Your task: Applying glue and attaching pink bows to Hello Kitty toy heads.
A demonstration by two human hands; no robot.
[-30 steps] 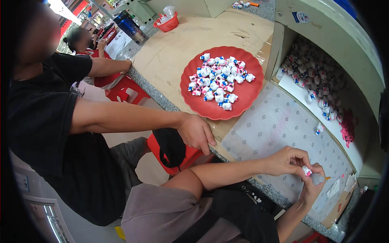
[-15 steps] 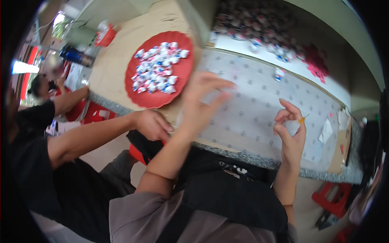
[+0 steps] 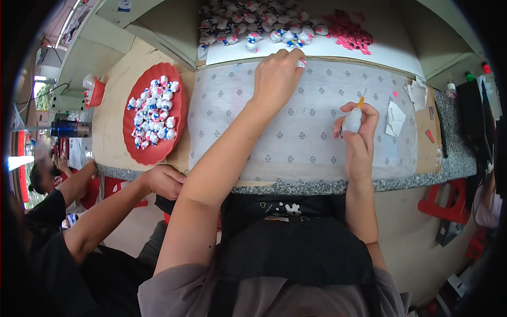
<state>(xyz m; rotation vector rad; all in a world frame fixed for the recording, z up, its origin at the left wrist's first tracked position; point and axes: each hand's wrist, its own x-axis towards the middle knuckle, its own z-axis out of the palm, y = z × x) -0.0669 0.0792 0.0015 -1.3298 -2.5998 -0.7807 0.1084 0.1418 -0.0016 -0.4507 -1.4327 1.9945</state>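
Observation:
My left hand [image 3: 277,79] reaches to the far edge of the paper-covered work area, fingers closed around a small white figurine [image 3: 301,63] with pink on it; most of it is hidden by the fingers. In my right hand [image 3: 362,137], raised over the paper sheet [image 3: 311,137], is a small translucent squeeze bottle [image 3: 352,121] with an orange needle tip pointing up. Many like figurines [image 3: 248,21], white with blue and pink, lie heaped on the shelf beyond, beside a pile of flat pink pieces [image 3: 349,33].
On the left a red scalloped plate [image 3: 180,124] holds several finished-looking white figurines [image 3: 153,113]. A co-worker's hand [image 3: 166,181] rests at the table's front edge. Crumpled white paper [image 3: 395,119] lies at the right. A red stool [image 3: 446,203] stands on the floor.
My left hand has moved away from me to the lone figurine by the shelf and closed on it. My right hand keeps the bottle. The view has shifted.

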